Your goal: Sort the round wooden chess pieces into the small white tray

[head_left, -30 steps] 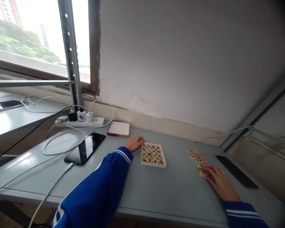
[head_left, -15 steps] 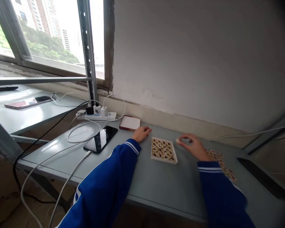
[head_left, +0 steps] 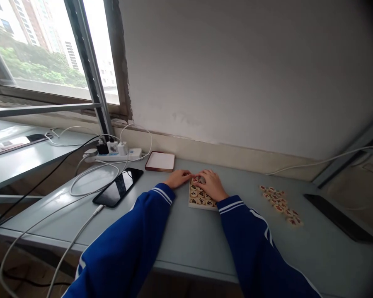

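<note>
A white-edged box (head_left: pixel 202 207) filled with round wooden pieces bearing dark characters stands on the grey desk. Over its far part lies my right hand (head_left: pixel 211 184), its fingertips on a piece with a red mark (head_left: pixel 195 180) at the far left corner. My left hand (head_left: pixel 178 178) is at the box's far left corner, fingers together and close to the right fingertips; what they hold, if anything, is hidden. To the right, a loose group of pieces with red characters (head_left: pixel 279 203) lies on the desk.
A box lid (head_left: pixel 160 161) lies near the wall. Left of my arm is a phone (head_left: pixel 118 188) with a white cable. Behind it stands a power strip (head_left: pixel 119 156) with chargers. A long black object (head_left: pixel 340 217) lies at the right.
My right hand has moved left from beside the box to its far left corner, bringing a piece there. My left hand has come close to the same corner. The view has shifted right.
</note>
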Action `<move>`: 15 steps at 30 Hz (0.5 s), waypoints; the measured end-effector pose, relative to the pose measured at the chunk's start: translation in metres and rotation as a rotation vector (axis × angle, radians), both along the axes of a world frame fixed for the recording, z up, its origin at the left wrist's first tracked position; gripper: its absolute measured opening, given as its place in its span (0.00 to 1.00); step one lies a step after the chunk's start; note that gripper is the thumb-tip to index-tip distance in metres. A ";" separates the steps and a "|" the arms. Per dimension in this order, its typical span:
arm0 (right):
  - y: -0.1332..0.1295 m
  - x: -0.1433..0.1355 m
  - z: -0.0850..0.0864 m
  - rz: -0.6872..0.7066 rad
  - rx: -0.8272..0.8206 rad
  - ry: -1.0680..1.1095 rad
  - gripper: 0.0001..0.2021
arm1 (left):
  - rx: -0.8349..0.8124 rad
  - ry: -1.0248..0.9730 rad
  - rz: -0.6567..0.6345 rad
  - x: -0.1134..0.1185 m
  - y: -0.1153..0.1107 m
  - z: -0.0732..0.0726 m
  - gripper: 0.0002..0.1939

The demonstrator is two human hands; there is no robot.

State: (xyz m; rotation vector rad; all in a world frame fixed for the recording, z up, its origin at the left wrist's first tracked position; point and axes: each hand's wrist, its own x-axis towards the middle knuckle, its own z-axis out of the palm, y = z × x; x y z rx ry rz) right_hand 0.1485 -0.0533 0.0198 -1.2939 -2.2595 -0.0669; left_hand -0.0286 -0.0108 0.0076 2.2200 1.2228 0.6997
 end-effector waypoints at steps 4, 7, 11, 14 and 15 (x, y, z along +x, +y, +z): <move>-0.004 0.014 0.010 -0.104 0.039 0.035 0.14 | -0.013 0.012 -0.008 -0.001 -0.004 0.002 0.28; -0.006 0.052 0.020 -0.394 0.119 0.022 0.13 | -0.002 0.032 -0.018 -0.001 -0.007 0.002 0.27; -0.010 0.115 0.011 -0.897 -0.050 -0.165 0.13 | 0.042 0.087 -0.005 0.001 -0.009 0.001 0.25; -0.011 0.145 -0.005 -1.060 -0.267 -0.244 0.14 | 0.065 0.093 0.000 0.002 -0.009 -0.001 0.25; -0.010 0.151 -0.009 -1.056 -0.295 -0.248 0.14 | 0.071 0.095 0.003 0.002 -0.009 -0.002 0.25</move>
